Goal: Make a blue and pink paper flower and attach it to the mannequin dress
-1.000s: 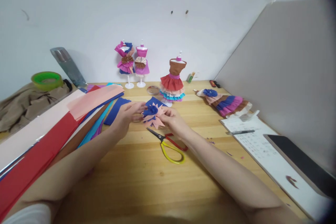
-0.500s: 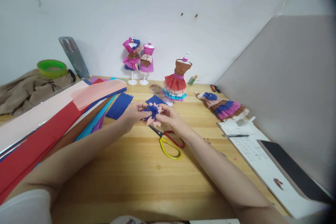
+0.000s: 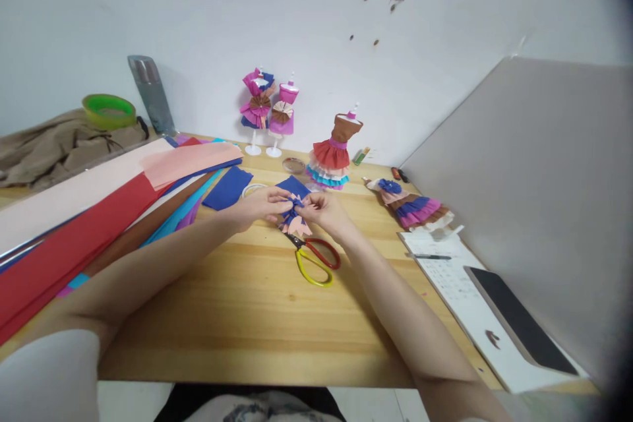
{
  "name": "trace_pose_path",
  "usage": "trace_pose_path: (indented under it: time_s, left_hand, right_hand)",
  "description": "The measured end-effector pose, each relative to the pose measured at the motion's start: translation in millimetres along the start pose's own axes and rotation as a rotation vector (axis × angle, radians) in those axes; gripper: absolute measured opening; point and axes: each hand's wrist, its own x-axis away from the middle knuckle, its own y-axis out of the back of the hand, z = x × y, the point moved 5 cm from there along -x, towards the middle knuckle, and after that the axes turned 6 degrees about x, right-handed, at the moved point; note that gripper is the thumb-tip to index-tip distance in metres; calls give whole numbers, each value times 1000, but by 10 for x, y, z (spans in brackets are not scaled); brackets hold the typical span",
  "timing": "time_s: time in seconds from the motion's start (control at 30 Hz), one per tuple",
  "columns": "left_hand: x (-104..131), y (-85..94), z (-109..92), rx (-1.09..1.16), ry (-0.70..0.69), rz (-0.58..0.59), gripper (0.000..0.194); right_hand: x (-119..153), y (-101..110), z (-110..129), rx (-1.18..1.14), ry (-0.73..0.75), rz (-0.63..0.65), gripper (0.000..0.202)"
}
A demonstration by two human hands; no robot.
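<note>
Between my two hands is a paper flower with blue inner petals and pink outer ones. My left hand pinches its left side, and my right hand pinches the blue centre from the right. Just below the flower lie scissors with one red and one yellow handle, their blades partly hidden under it. Blue paper pieces rest behind and to the left, one beside my left hand and one behind the flower.
Long coloured paper strips cover the left side. Small dress forms stand at the back. A paper dress, a white board with a pen, and a dark tablet lie right. A tumbler stands back left.
The view has shifted, showing the table's near edge. The flower is tilted, its pink petals now hanging lower, and my fingers have closed in around its blue centre.
</note>
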Motion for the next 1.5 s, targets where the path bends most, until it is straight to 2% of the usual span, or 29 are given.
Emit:
trace_pose_path:
  time_s: [0.1, 0.2, 0.3, 0.37, 0.53, 0.67, 0.83, 0.93, 1.13, 1.3, 1.5]
  left_hand:
    - [19, -131, 58, 89, 44, 89, 42]
    - [19, -177, 49, 166, 27, 137, 35]
    - [14, -121, 21, 204, -14, 76, 33]
    - [22, -101, 6, 208, -26, 68, 34]
    - [51, -170, 5, 163, -23, 178, 28]
    - [49, -181, 17, 139, -58, 165, 23]
    - [65, -186, -27, 163, -70, 167, 37]
    - [53, -181, -17, 110, -78, 163, 36]
    - [10, -164, 27, 1, -239, 105, 38]
    - [32, -201, 65, 104, -135, 106, 37]
    - [3, -196, 135, 178, -105, 178, 31]
  right_hand:
    - [47, -55, 10, 54, -4, 1, 43]
    - [85, -67, 61, -27, 3, 83, 44]
    - [100, -67, 102, -133, 10, 185, 39]
    - [98, -68, 109, -167, 16, 210, 35]
    - [98, -69, 121, -159, 48, 169, 33]
    - [122, -93, 159, -123, 78, 202, 39]
    - [127, -106, 169, -133, 93, 213, 39]
    - [128, -120, 147, -148, 70, 246, 35]
    - [114, -101, 77, -157, 16, 216, 36]
    - [97, -64, 38, -143, -16, 106, 37]
    - [94, -64, 25, -147, -23, 123, 38]
